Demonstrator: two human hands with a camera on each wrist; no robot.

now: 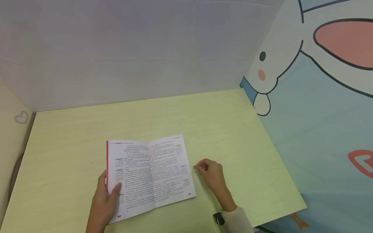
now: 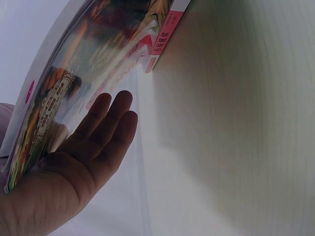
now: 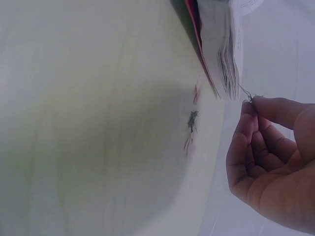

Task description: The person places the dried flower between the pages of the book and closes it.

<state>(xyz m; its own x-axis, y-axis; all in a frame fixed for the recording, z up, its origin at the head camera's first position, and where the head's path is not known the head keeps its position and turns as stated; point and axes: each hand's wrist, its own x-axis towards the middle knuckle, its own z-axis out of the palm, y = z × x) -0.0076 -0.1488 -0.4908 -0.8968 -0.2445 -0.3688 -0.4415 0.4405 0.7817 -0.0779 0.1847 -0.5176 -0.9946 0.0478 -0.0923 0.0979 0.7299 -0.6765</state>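
An open book (image 1: pixel 167 171) with printed text is held tilted over the table's front half. My left hand (image 1: pixel 104 204) grips its left edge, thumb on the page. In the left wrist view, the fingers (image 2: pixel 110 132) extend behind the colourful glossy cover (image 2: pixel 81 59). Just right of the book's right edge, my right hand (image 1: pixel 214 176) pinches a thin, dark, dried-looking sprig (image 3: pixel 247 92) between thumb and forefinger, the other fingers curled. Small dried bits (image 3: pixel 192 120), dark and pinkish, lie on the tabletop below the book's page edges in the right wrist view.
The pale yellow-green table (image 1: pixel 204 119) meets a whitish wall (image 1: pixel 131 58) at the back. On the right hangs a blue backdrop (image 1: pixel 320 129) with cartoon figures. A dark wrist device (image 1: pixel 219 219) sits at the right sleeve (image 1: pixel 237 221).
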